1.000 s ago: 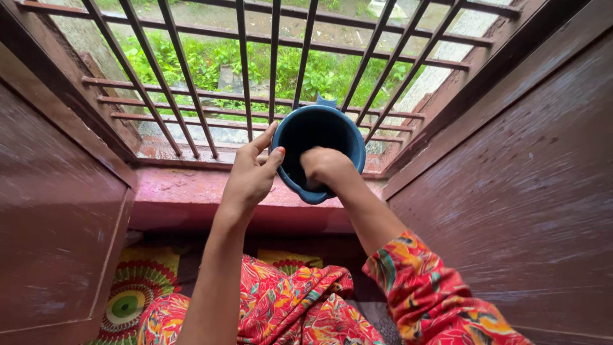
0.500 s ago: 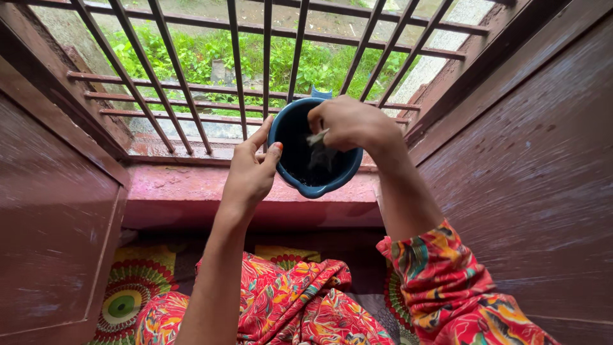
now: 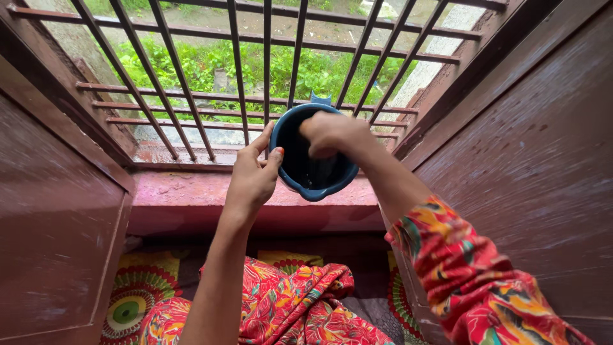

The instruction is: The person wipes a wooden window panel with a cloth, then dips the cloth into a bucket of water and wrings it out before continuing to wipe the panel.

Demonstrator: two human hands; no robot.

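Note:
A dark blue plastic tub [image 3: 311, 186] rests tilted on the red window sill [image 3: 185, 195], its mouth turned toward me. My left hand [image 3: 254, 174] grips its left rim, thumb inside and fingers outside. My right hand [image 3: 329, 133] is curled into a fist inside the tub, pressed against the upper inner wall. What the fist holds is hidden now; a small pale pad showed in its fingers a moment earlier.
Brown metal window bars [image 3: 239, 76] stand right behind the tub, with green plants outside. Maroon wooden shutters flank me on the left [image 3: 54, 223] and right [image 3: 530, 153]. Red patterned cloth [image 3: 287, 306] covers my lap, above a round-patterned mat [image 3: 128, 310].
My right hand rose from the tub's bottom to its top rim, then pushed back down inside against the upper wall. The left hand and the tub stayed in place.

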